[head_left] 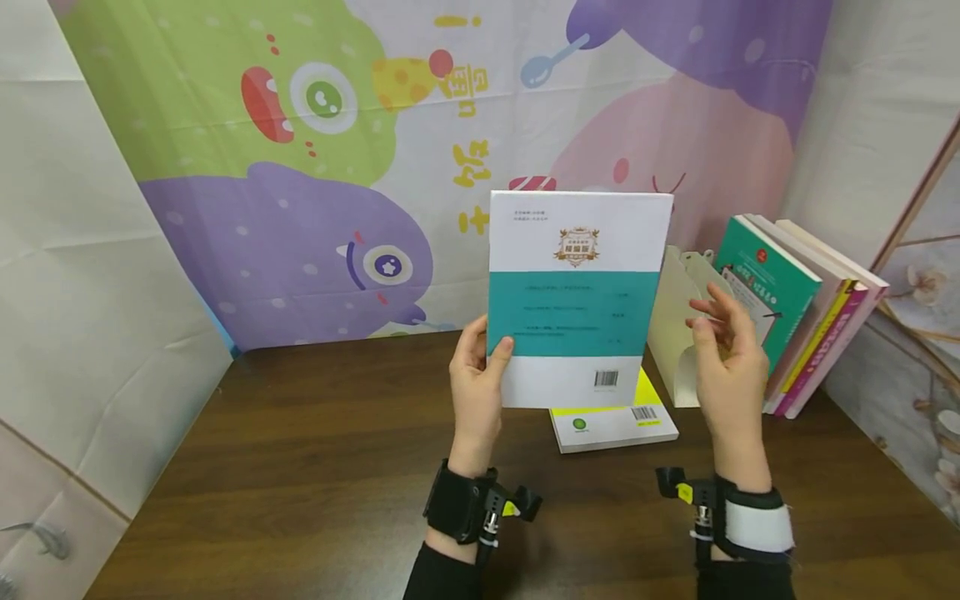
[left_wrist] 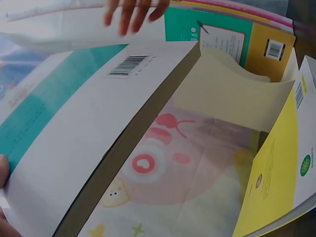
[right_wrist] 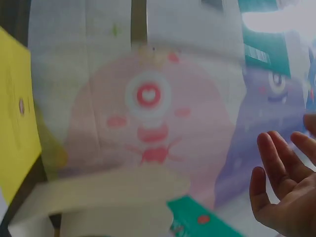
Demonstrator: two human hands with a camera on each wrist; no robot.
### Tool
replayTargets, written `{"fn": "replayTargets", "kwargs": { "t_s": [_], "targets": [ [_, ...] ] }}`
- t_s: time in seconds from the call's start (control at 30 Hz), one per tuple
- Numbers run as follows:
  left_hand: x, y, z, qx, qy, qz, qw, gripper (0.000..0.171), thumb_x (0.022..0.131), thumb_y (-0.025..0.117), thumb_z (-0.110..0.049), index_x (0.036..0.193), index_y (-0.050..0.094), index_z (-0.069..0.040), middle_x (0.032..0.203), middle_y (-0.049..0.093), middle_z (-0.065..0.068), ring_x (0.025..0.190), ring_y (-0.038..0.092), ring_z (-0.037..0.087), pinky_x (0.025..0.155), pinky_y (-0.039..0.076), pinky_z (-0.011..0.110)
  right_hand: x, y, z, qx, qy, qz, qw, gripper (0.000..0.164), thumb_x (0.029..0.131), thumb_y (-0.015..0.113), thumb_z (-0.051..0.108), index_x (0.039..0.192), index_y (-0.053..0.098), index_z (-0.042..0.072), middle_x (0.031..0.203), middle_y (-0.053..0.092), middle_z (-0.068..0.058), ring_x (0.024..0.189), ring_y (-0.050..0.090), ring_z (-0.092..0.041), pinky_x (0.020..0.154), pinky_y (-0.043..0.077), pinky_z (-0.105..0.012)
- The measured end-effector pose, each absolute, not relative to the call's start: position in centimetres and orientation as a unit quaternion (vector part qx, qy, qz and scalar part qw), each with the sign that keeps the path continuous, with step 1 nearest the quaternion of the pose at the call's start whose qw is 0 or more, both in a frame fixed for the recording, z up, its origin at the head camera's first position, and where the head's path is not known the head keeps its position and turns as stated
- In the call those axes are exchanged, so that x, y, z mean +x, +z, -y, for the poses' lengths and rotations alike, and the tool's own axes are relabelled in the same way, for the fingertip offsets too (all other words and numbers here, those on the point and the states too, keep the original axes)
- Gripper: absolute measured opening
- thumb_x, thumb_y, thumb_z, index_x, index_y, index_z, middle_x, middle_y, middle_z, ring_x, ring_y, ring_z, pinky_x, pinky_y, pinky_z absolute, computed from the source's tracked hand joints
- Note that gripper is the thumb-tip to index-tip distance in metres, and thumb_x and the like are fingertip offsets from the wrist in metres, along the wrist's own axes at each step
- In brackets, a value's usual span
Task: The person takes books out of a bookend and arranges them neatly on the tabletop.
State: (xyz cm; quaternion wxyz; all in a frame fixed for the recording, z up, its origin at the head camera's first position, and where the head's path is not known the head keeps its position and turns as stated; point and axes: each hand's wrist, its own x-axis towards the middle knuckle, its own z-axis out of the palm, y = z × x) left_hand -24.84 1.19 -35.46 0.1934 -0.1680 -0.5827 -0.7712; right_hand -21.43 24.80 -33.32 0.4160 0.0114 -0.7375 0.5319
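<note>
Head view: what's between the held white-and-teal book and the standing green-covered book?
A cream curved-edged holder shows between them in the head view, partly covered by the raised right hand.

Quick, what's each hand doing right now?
Left hand: holding the white-and-teal book by its edge.
Right hand: open, holding nothing, near the cream holder.

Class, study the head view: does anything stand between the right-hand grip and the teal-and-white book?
Nothing visible does: only open space separates the right-hand grip from the teal-and-white book. The cream holder stands behind that gap.
</note>
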Motion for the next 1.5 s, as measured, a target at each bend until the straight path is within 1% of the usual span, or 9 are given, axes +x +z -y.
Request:
{"fn": "replayTargets", "kwargs": {
  "t_s": [0.17, 0.33, 0.5, 0.7, 0.9, 1.03, 1.23, 1.37, 1.5],
  "targets": [
    [-25.2, -35.6, -0.6, -0.144, -0.772, 0.588, 0.195, 0.032, 0.088, 0.058, -0.012, 0.119, 0.055, -0.005, 0.096, 0.063, 0.014, 0.081, 0.06, 0.013, 0.06, 0.046, 0.025, -21.8, -34.2, -27.6, -0.032, 0.548, 0.708, 0.443, 0.039, 0.087, 0.06, 0.012, 0.125, 0.054, 0.011, 0.106, 0.059, 0.011, 0.088, 0.055, -0.001, 0.079, 0.039, -0.016],
    [-25.5, -35.8, -0.2, -0.129, -0.774, 0.59, 0.191, 0.032, 0.088, 0.058, -0.013, 0.119, 0.055, -0.004, 0.092, 0.064, 0.01, 0.077, 0.06, 0.012, 0.058, 0.046, 0.025, -21.7, -35.2, -30.1, -0.094, 0.547, 0.684, 0.474, 0.038, 0.084, 0.064, 0.013, 0.122, 0.057, 0.012, 0.103, 0.059, 0.013, 0.087, 0.055, 0.002, 0.077, 0.037, -0.017],
    [-25.7, -35.9, 0.2, -0.116, -0.779, 0.588, 0.186, 0.033, 0.088, 0.059, -0.013, 0.119, 0.055, -0.005, 0.095, 0.064, 0.009, 0.081, 0.059, 0.012, 0.063, 0.044, 0.024, -21.4, -36.0, -31.7, -0.134, 0.535, 0.67, 0.497, 0.038, 0.083, 0.065, 0.012, 0.12, 0.058, 0.013, 0.104, 0.055, 0.014, 0.091, 0.052, 0.0, 0.077, 0.037, -0.017],
    [-26.0, -36.2, 0.8, -0.101, -0.778, 0.595, 0.176, 0.032, 0.089, 0.057, -0.012, 0.121, 0.054, -0.006, 0.097, 0.064, 0.007, 0.079, 0.059, 0.012, 0.058, 0.046, 0.024, -21.2, -36.4, -32.5, -0.176, 0.52, 0.683, 0.482, 0.043, 0.082, 0.065, 0.013, 0.124, 0.055, 0.014, 0.105, 0.04, 0.017, 0.098, 0.041, -0.001, 0.08, 0.035, -0.018],
    [-26.3, -36.5, 1.3, -0.07, -0.777, 0.601, 0.171, 0.031, 0.09, 0.056, -0.011, 0.12, 0.056, -0.007, 0.097, 0.065, 0.011, 0.072, 0.061, 0.012, 0.055, 0.049, 0.027, -21.1, -36.9, -32.8, -0.193, 0.507, 0.7, 0.464, 0.049, 0.082, 0.065, 0.017, 0.128, 0.05, 0.017, 0.109, 0.038, 0.018, 0.107, 0.04, -0.003, 0.09, 0.035, -0.02],
    [-26.6, -36.8, 1.6, -0.044, -0.777, 0.607, 0.163, 0.03, 0.09, 0.056, -0.011, 0.12, 0.056, -0.007, 0.099, 0.065, 0.014, 0.07, 0.061, 0.012, 0.055, 0.049, 0.027, -21.3, -37.3, -33.1, -0.196, 0.502, 0.713, 0.45, 0.052, 0.082, 0.065, 0.018, 0.131, 0.047, 0.017, 0.115, 0.039, 0.015, 0.113, 0.04, -0.008, 0.095, 0.034, -0.021],
    [-27.2, -37.4, 2.2, -0.008, -0.78, 0.608, 0.147, 0.029, 0.09, 0.056, -0.009, 0.119, 0.057, -0.008, 0.101, 0.065, 0.014, 0.073, 0.061, 0.012, 0.056, 0.049, 0.026, -21.6, -37.8, -33.2, -0.183, 0.516, 0.72, 0.426, 0.054, 0.084, 0.062, 0.016, 0.135, 0.043, 0.016, 0.133, 0.04, -0.006, 0.122, 0.037, -0.012, 0.106, 0.029, -0.029],
    [-27.4, -38.0, 2.7, 0.018, -0.775, 0.616, 0.143, 0.028, 0.09, 0.056, -0.008, 0.118, 0.058, -0.008, 0.098, 0.065, 0.014, 0.072, 0.062, 0.014, 0.057, 0.049, 0.028, -22.0, -38.2, -33.2, -0.159, 0.548, 0.707, 0.418, 0.054, 0.087, 0.059, 0.015, 0.138, 0.039, 0.016, 0.14, 0.034, -0.007, 0.128, 0.031, -0.011, 0.11, 0.023, -0.032],
    [-27.6, -38.5, 3.2, 0.047, -0.762, 0.631, 0.136, 0.029, 0.089, 0.056, -0.009, 0.119, 0.057, -0.007, 0.095, 0.063, 0.014, 0.071, 0.06, 0.014, 0.059, 0.048, 0.027, -22.2, -38.3, -33.0, -0.134, 0.576, 0.692, 0.413, 0.057, 0.089, 0.056, 0.014, 0.141, 0.031, 0.014, 0.145, 0.03, -0.006, 0.132, 0.027, -0.011, 0.111, 0.018, -0.03]
  ]
}}
